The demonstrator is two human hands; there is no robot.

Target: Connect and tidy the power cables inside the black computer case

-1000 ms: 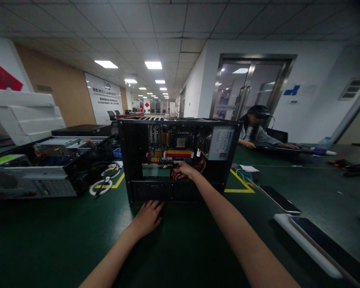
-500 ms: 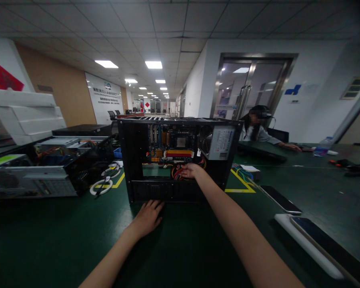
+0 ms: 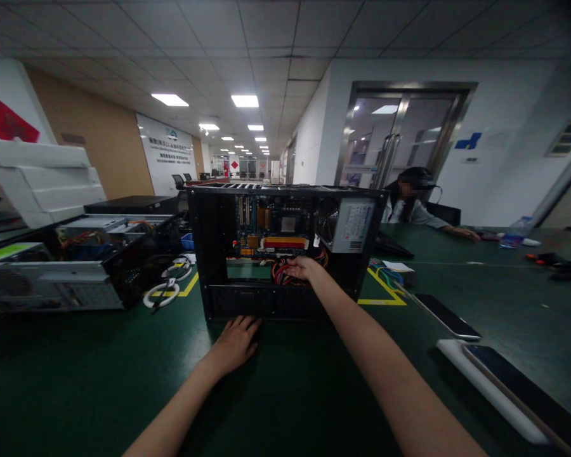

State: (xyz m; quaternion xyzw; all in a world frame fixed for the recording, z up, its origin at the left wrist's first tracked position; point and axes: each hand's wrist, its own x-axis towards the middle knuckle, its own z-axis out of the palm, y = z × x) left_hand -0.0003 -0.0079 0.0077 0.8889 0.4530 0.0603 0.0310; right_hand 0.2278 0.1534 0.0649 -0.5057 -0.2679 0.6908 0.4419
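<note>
computer case (image 3: pixel 242 299): stood upright at the centre of the frame on a green table (image 3: pixel 285 393), its open side turned to the camera so that the inside is shown.

right hand (image 3: pixel 301 269): reached into the lower middle of the case, its fingers partly curled and laid against a bundle of cables (image 3: pixel 280 273) in red, yellow and black. whether the bundle is gripped or only touched cannot be told.

left hand (image 3: pixel 236 339): set down on the table at the lower centre-left of the frame, opened out, with the fingers slightly spread. the fingertips are brought up to the bottom edge of the case; contact with it cannot be made out.

circuit board (image 3: pixel 288 216): mounted on the far inside wall of the case, above the right hand, with red and yellow slots (image 3: pixel 285 243) seen near its lower edge.

power supply (image 3: pixel 354 223): fixed in the upper right part of the case, a printed label seen on its side.

second case (image 3: pixel 71 285): laid opened at the left of the frame, its wires and metal parts exposed. a white cable (image 3: pixel 162 296) is coiled just to its right.

phones: one (image 3: pixel 446 315) is laid on the table at the lower right, and another (image 3: pixel 518 381) is seen nearer the corner with a white block (image 3: pixel 485 387) along it.

co-worker (image 3: pixel 413 212): seated at the right of the frame, an arm stretched over the table, near a bottle (image 3: pixel 516 232).
</note>
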